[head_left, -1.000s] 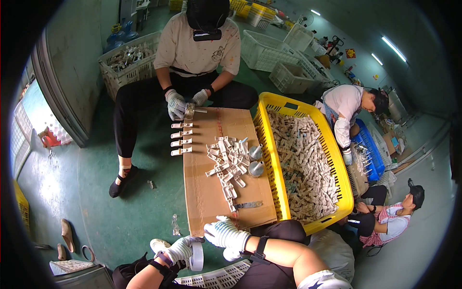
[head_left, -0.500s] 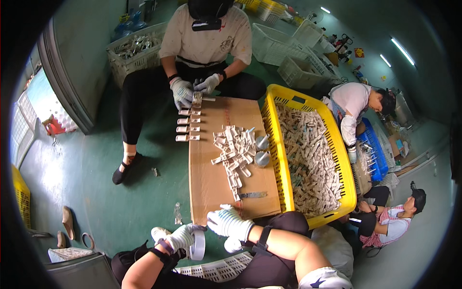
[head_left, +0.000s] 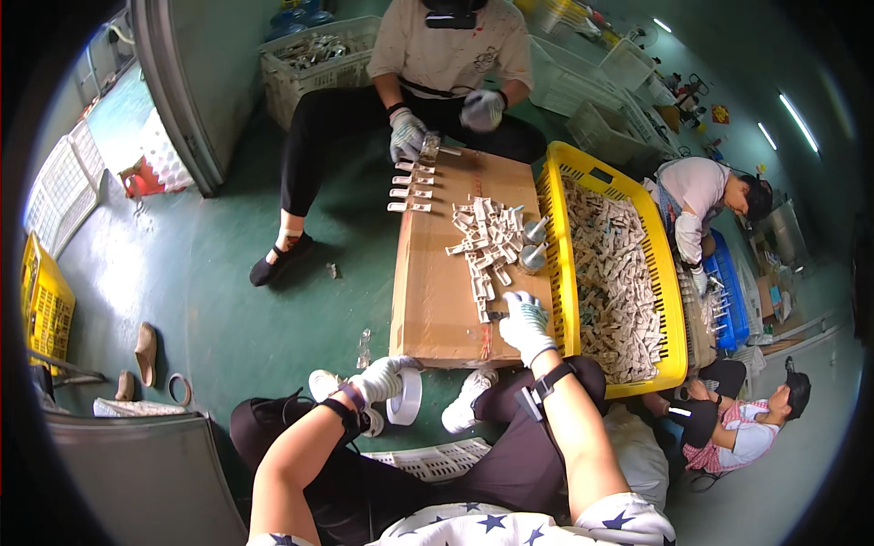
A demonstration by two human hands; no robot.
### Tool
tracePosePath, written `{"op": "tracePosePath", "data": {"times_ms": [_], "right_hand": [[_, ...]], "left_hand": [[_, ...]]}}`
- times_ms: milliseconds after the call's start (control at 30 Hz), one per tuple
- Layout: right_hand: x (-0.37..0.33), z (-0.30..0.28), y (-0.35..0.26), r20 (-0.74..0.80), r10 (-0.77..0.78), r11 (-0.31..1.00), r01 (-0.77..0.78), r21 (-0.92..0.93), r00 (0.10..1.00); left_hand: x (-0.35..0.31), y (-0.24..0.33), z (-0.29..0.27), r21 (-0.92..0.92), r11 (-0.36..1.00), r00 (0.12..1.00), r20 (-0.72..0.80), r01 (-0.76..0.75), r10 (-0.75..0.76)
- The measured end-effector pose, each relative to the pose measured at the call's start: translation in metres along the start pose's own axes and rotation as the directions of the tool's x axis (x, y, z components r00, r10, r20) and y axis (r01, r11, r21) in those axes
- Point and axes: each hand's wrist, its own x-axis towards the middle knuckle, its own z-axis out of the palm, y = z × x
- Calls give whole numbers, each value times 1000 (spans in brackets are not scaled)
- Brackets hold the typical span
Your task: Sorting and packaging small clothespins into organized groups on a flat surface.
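Observation:
My left hand (head_left: 381, 379), in a white striped glove, is closed on a roll of wide tape (head_left: 406, 397) beside the front left corner of a cardboard box (head_left: 432, 314). Over the front right of the box top, my gloved right hand (head_left: 528, 328) has its fingers stretched out and apart. Its fingertips are at a dark flat strip (head_left: 496, 316) whose right end they cover. A pile of small pale clip-like parts (head_left: 487, 237) lies beyond them, beside two grey metal cone-shaped pieces (head_left: 533, 257). Several similar parts (head_left: 410, 193) sit in a row along the left edge.
A yellow crate (head_left: 674, 350) full of pale parts stands against the box's right side. Across the box sits a co-worker (head_left: 451, 59) in gloves. Two other people (head_left: 701, 196) are at the right, near a blue crate (head_left: 733, 309). Slippers (head_left: 146, 353) lie on the floor at left.
My right hand has moved from the box's front edge forward and right onto the dark strip. The left still holds the tape. The co-worker's hands have moved apart. The whole view has shifted.

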Motion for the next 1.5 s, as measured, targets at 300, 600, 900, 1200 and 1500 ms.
{"op": "tracePosePath", "data": {"times_ms": [300, 600, 900, 1200, 1500], "right_hand": [[-14, 3, 8, 211, 176, 947, -107, -302, 961], [-22, 17, 11, 242, 228, 958, -262, 119, 943], [-35, 31, -9, 196, 61, 996, -47, -73, 979], [-36, 22, -18, 223, 50, 994, -26, -108, 974], [-31, 30, -6, 167, 113, 993, -105, -59, 980]], "left_hand": [[-9, 26, 14, -22, 997, 996, 44, -75, 76], [-3, -9, 18, -302, 953, 996, 80, -11, 37], [-13, 45, 13, -642, 724, 968, 183, 252, -174], [-21, 34, 17, -89, 985, 988, 22, -148, 151], [-11, 52, 25, -688, 692, 974, 112, 220, -198]]}}
